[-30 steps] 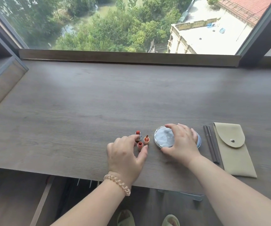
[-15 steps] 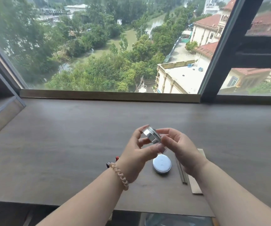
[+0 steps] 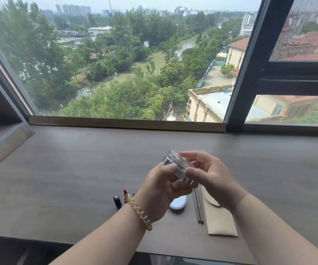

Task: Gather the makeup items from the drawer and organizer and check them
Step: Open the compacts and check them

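A round silver compact [image 3: 177,166] is held up above the desk, tilted on edge, with my left hand [image 3: 163,190] gripping it from below and my right hand [image 3: 209,176] pinching its right side. Under the hands a white round lid or puff case [image 3: 179,204] lies on the wooden desk [image 3: 68,178]. An uncapped red lipstick [image 3: 125,194] stands left of my left wrist, beside a dark cap [image 3: 117,202] lying flat. Two thin grey sticks [image 3: 198,207] and a beige snap pouch [image 3: 219,219] lie to the right.
A large window with a dark frame post [image 3: 244,73] runs along the desk's far edge. A shelf unit [image 3: 1,138] closes off the left end. The desk's front edge [image 3: 39,240] runs below my forearms.
Both hands left the desk and lifted the silver compact up between them; the white round piece stayed down. The camera tilted upward, showing more window.
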`<state>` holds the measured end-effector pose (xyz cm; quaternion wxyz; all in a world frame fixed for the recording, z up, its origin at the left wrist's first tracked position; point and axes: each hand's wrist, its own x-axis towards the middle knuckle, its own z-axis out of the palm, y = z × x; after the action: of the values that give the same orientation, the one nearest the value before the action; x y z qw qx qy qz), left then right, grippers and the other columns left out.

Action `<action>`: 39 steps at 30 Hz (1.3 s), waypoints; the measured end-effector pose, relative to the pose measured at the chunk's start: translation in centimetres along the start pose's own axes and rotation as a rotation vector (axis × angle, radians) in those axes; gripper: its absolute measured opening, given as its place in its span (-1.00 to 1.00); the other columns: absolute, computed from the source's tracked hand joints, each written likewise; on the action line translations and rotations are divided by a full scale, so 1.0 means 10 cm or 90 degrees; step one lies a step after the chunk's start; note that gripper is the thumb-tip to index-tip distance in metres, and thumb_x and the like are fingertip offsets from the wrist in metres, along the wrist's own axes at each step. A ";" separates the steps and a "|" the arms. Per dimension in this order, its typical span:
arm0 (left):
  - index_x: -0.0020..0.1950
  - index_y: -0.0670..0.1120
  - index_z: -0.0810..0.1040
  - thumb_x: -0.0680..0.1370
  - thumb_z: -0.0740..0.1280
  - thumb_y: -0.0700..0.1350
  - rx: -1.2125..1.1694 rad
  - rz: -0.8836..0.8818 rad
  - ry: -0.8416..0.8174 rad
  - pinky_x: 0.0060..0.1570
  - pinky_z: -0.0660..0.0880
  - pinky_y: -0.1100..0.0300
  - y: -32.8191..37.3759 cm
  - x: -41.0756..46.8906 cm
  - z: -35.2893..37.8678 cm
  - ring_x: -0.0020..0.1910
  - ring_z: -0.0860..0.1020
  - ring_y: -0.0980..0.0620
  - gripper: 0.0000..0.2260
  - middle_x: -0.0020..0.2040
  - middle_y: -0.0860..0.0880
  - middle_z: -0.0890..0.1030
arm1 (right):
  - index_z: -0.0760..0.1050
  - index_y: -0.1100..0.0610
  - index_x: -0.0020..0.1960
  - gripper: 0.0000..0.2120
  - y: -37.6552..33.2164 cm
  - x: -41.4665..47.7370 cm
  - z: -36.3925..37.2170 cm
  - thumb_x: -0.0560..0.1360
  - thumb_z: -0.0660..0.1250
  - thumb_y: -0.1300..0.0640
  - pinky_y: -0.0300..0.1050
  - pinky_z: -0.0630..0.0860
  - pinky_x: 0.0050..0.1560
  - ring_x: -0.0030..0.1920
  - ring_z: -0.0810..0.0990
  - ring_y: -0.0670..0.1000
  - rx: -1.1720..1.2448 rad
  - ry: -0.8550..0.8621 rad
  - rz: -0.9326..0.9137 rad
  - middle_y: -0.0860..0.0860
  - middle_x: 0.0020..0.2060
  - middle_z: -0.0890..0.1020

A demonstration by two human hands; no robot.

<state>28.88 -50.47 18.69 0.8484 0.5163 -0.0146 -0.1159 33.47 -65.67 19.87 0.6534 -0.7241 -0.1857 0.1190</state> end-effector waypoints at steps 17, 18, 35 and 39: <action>0.15 -0.17 0.52 0.29 0.50 0.09 -0.066 0.005 0.018 -0.04 0.53 0.11 -0.05 -0.11 -0.29 -0.15 0.64 -0.04 -0.47 -0.08 -0.14 0.59 | 0.56 -0.23 0.02 -0.56 0.15 0.17 0.44 0.20 0.33 -0.35 -0.08 0.48 0.15 0.07 0.56 -0.12 -0.130 0.035 -0.046 -0.07 -0.03 0.56; 0.15 -0.16 0.53 0.29 0.51 0.10 -0.073 0.001 0.014 -0.04 0.53 0.11 -0.05 -0.13 -0.34 -0.13 0.64 -0.05 -0.46 -0.07 -0.13 0.60 | 0.57 -0.22 0.02 -0.57 0.17 0.20 0.48 0.21 0.32 -0.35 -0.07 0.49 0.13 0.05 0.57 -0.11 -0.130 0.033 -0.049 -0.05 -0.04 0.57; -0.03 -0.19 0.56 0.50 0.26 -0.33 -0.012 -0.192 0.152 -0.21 0.55 0.16 -0.34 -0.38 -0.97 -0.26 0.64 -0.03 -0.87 -0.15 -0.17 0.66 | 0.61 0.29 -0.17 -0.38 0.71 0.37 0.69 0.41 0.25 -0.31 -0.05 0.46 -0.11 -0.20 0.52 0.02 -0.002 0.063 0.137 0.11 -0.24 0.63; -0.07 -0.15 0.59 0.48 0.33 -0.31 0.009 -0.257 0.189 -0.23 0.55 0.20 -0.49 -0.38 -1.02 -0.30 0.63 0.02 -0.89 -0.22 -0.09 0.69 | 0.63 0.29 -0.10 -0.44 0.87 0.39 0.72 0.45 0.27 -0.24 -0.10 0.51 -0.05 -0.16 0.54 0.02 -0.043 0.054 0.185 0.30 -0.09 0.67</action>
<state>25.72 -42.94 9.94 0.7972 0.5263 0.2125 -0.2059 34.96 -58.23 10.68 0.6120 -0.7692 -0.0547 0.1753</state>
